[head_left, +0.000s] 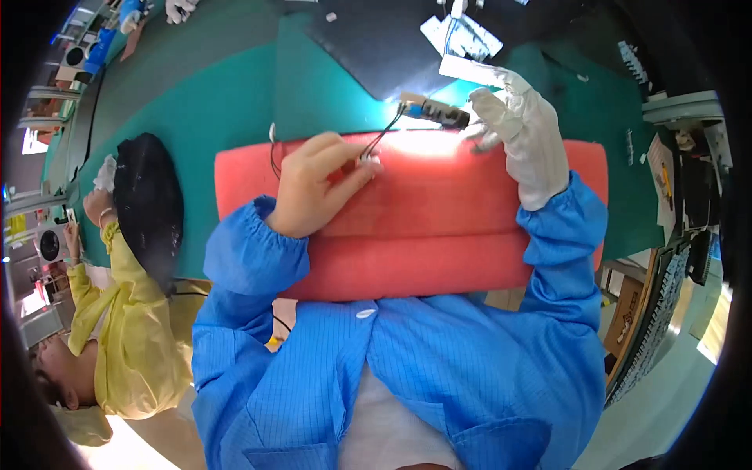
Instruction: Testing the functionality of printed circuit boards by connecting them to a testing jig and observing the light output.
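My left hand [317, 182] is bare and rests on a red foam pad [439, 227], its fingertips pinching a small white connector [368, 160] on thin black and red wires [385, 133]. The wires run up to a small dark cylindrical part [439, 112] at the pad's far edge. My right hand [521, 133], in a white glove, grips that part's right end with its fingers. Both forearms are in blue sleeves.
The pad lies on a green mat [235, 102] with a black mat [376, 39] behind it. White papers and clear bags [462, 39] lie at the back. A person in a yellow coat [125, 329] sits at my left beside a black cap [149, 204]. Racks and trays [666, 298] stand at the right.
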Demonstrator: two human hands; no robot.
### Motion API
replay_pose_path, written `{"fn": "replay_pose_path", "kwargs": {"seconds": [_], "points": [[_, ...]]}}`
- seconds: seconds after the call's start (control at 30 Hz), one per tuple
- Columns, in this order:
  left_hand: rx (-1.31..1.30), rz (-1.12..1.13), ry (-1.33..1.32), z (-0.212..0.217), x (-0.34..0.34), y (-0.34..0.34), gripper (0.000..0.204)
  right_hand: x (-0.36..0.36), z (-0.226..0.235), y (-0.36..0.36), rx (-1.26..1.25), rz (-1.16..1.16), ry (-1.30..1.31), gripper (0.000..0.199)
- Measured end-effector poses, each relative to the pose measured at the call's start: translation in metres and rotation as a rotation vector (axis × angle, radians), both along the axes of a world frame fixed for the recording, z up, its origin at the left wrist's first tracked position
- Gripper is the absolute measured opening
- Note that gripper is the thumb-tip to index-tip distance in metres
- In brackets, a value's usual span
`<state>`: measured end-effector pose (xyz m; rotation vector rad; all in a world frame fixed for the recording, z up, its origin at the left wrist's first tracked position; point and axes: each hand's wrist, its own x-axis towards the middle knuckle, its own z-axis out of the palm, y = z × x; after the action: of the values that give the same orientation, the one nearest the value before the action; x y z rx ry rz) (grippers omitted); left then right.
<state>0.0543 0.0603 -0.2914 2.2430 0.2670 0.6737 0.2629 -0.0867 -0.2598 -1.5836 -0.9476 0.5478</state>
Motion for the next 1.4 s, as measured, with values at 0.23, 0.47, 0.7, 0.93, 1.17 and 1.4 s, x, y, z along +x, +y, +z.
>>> {"fn": "replay_pose_path", "kwargs": {"seconds": [0.23, 0.47, 0.7, 0.93, 1.17, 1.4], "points": [[-0.542, 0.194, -0.175, 0.023, -0.002, 0.079, 0.016, 0.021, -0.021, 0.021, -0.197, -0.400, -1.273, 0.033], [-0.375, 0.456, -0.564, 0.027, -0.010, 0.105, 0.043, -0.003, -0.005, 0.011, 0.045, -0.105, -0.946, 0.015], [-0.112, -0.209, -0.046, 0.018, -0.001, -0.003, 0.023, -0.059, 0.050, -0.033, -0.171, 0.308, 0.358, 0.022], [-0.029, -0.145, -0.241, 0.008, 0.002, -0.012, 0.020, -0.057, 0.049, -0.035, -0.274, 0.327, 0.673, 0.025], [-0.686, -0.045, -0.022, -0.001, -0.002, -0.006, 0.012, -0.024, 0.010, -0.015, -0.194, 0.126, 0.537, 0.029], [-0.742, 0.005, -0.090, -0.007, 0.002, -0.009, 0.011, -0.031, 0.009, -0.007, -0.093, 0.222, 0.447, 0.038]]}}
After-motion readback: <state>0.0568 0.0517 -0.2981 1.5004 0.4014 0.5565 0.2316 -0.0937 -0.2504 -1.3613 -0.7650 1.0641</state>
